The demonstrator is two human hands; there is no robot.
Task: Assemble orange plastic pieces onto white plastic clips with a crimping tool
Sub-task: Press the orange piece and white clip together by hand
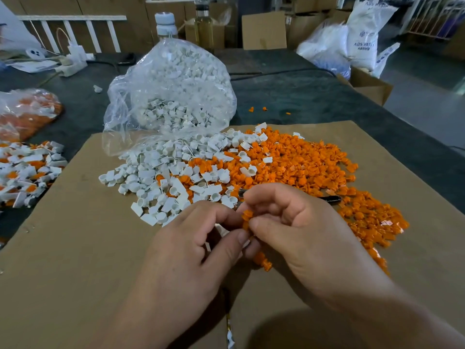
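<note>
"abs res…" on white sack [362, 39]

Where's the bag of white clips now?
Head view, left of centre: the bag of white clips lies across the far edge of the cardboard, spilling into the white pile, orange pieces to its right.

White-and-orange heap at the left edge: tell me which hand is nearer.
Left. The left hand is right of the heap and lower; the right hand lies beyond it, further right.
</note>
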